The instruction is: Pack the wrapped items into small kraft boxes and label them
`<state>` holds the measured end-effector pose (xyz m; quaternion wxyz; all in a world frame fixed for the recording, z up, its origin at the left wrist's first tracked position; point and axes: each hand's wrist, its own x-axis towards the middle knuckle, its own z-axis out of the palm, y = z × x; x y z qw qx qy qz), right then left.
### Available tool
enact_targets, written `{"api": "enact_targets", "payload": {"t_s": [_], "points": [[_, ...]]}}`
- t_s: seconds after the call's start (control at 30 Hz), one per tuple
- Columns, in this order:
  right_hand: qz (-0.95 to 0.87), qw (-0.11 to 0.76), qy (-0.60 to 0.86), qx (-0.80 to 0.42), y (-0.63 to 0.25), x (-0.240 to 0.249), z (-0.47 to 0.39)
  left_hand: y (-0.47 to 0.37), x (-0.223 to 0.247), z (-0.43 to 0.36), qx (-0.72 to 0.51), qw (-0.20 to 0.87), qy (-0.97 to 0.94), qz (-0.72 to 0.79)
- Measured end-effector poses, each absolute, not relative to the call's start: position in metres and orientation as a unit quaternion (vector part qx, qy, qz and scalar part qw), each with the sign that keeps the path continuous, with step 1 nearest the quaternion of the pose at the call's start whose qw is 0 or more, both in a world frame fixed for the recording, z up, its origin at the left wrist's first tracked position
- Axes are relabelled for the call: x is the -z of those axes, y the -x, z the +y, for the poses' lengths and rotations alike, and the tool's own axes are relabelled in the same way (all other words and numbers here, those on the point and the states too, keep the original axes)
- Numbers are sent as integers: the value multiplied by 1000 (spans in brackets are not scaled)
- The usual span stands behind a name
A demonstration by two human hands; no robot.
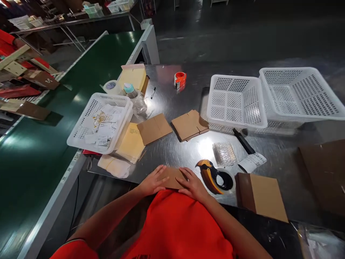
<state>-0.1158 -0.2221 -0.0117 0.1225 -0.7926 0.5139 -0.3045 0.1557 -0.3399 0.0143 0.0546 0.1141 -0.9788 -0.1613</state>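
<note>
At the table's front edge, close to the red shirt, a small brown cardboard box [171, 177] lies between my hands; I cannot tell whether it is flat or folded up. My left hand [154, 182] grips its left side, fingers over the top. On its right side, my right hand [193, 183] holds it the same way. Right of that hand lies an orange-and-black tape dispenser [215, 178]. Beyond the hands are a flat cardboard sheet [154, 128] and a stack of flat cardboard pieces [190, 125]. A bubble-wrapped item [224, 154] sits beyond the dispenser.
A white basket [122, 124] of labels and small packets stands left, near yellow envelopes [130, 144]. Two white baskets [237, 124] [304, 116] stand right. A brown carton [265, 196], a black handheld tool [244, 141] and a red tape dispenser [180, 80] lie about. A green conveyor [78, 84] runs left.
</note>
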Motion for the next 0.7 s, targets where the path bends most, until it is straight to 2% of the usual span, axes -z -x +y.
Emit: {"api": "enact_targets", "payload": {"t_s": [0.1,0.2,0.27,0.33,0.43,0.57,0.7], "points": [[660,83,689,286,136,7,-197,-156,-14,-342,152,62,-108,-980],[806,20,549,219,159,23,-164,-156,-13,-343,147,73,-104,-981],[825,22,541,159,172,39,-147,-156,-13,-344,147,76,-99,-981],[810,54,564,148,181,50,-135,-157,-12,-344,147,74,-98,-981],[773,118,578,234,191,38,-119,-156,-12,-344,156,72,-102,-980],[750,247,503,352,188,-27,-111,-142,-12,-339,194,78,-89,-974],[675,415,409,453,161,-81,-157,-123,-13,-333,246,66,-90,-963]]}}
